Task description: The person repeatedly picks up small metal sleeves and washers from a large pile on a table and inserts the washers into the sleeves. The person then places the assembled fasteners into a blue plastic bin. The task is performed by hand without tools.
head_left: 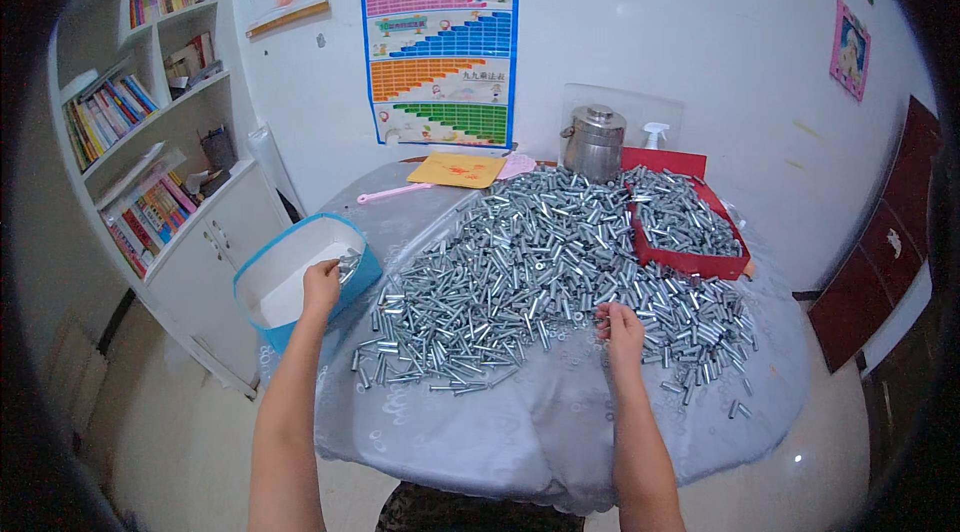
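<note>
A large heap of short silvery metal tubes and pins (pixel 510 252) is spread over the table. At the left, my left hand (pixel 321 289) reaches over the rim into a light-blue box with a white inside (pixel 275 282). Its fingers are closed next to a few small metal pieces (pixel 348 263) at the box's right end; whether it grips any of them is unclear. My right hand (pixel 622 325) is at the near edge of the heap, its fingers curled in against the metal tubes. What lies between those fingertips is hidden.
A red box (pixel 690 262) full of metal tubes stands at the right. Behind the heap are a lidded steel pot (pixel 595 142), a spray bottle (pixel 655 135), a yellow envelope (pixel 455 170) and a pink-handled swatter (pixel 395 194). A bookshelf (pixel 175 232) stands left of the table.
</note>
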Motion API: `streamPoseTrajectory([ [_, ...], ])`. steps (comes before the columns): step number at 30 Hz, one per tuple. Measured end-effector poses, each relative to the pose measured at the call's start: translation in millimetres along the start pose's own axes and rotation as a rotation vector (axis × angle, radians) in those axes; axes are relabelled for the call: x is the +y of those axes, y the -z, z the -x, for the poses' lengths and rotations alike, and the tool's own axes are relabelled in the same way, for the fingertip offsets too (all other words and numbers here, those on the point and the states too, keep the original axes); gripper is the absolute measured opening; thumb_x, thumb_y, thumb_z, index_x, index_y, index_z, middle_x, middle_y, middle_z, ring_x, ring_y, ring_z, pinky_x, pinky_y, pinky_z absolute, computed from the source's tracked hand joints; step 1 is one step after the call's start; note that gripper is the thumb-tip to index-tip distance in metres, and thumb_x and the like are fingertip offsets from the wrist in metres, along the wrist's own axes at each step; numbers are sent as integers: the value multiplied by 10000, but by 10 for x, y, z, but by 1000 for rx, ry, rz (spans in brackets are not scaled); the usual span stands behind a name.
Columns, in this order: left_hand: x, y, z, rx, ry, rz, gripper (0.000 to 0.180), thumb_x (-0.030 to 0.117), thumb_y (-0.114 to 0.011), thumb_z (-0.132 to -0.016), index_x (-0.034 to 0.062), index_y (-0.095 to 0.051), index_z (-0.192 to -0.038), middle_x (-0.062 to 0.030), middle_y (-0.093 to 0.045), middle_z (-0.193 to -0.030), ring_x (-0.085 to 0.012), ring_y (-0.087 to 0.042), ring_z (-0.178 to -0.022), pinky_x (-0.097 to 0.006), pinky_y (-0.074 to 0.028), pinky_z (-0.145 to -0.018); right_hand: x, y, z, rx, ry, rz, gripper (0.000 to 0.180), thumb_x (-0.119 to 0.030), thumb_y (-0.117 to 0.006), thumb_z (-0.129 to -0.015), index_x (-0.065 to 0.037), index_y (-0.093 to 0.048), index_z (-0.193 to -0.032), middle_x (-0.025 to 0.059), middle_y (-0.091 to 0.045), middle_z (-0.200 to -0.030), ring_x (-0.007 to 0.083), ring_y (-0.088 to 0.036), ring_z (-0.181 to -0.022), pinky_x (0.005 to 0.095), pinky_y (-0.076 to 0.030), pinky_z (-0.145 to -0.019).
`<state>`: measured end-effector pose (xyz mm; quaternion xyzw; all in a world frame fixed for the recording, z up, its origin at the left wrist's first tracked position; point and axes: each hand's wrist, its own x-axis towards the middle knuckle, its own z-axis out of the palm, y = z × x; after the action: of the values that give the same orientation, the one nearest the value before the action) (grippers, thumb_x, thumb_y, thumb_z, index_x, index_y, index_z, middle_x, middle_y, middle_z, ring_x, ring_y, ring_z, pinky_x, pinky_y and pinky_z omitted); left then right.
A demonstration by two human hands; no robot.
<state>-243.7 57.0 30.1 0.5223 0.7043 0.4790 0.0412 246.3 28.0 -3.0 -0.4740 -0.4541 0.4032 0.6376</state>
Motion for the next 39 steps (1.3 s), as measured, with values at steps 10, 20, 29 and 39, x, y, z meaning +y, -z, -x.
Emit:
streamPoseTrajectory([
  [10, 1333, -508, 934, -341, -675, 42, 98, 94, -633, -688, 32, -621, -763, -108, -574, -771, -270, -516, -807, -359, -417, -720, -28, 76, -15, 45, 30, 39, 258, -239, -454, -893, -27, -599, -918, 29, -606, -801, 55, -494, -616, 183, -394, -503],
  [20, 1570, -976, 1358, -415, -763, -381, 115, 109, -656, -604, 30, -589, -655, -122, -544, -729, -281, -510, -779, -374, -415, -661, -65, 206, -82, 180, 71, 5, 223, -193, -471, -892, -13, -596, -934, 19, -583, -784, 45, -481, -593, 170, -402, -489],
  [29, 1534, -957, 1436, -388, -516, -77, 139, 105, -677, -626, 14, -607, -703, -118, -542, -683, -292, -524, -728, -399, -422, -652, -37, 99, 45, 42, 191, 619, 170, -174, -583, -773, -51, -634, -878, 94, -611, -764, 211, -572, -672, 303, -446, -627],
  [39, 1480, -1022, 1407, -417, -244, 306, 176, 98, -700, -643, 11, -631, -779, -108, -582, -740, -240, -546, -682, -317, -432, -625, -58, -226, 277, -408, 373, 913, 210, -270, -631, -702, -71, -642, -766, 89, -612, -754, 266, -559, -751, 367, -435, -692],
])
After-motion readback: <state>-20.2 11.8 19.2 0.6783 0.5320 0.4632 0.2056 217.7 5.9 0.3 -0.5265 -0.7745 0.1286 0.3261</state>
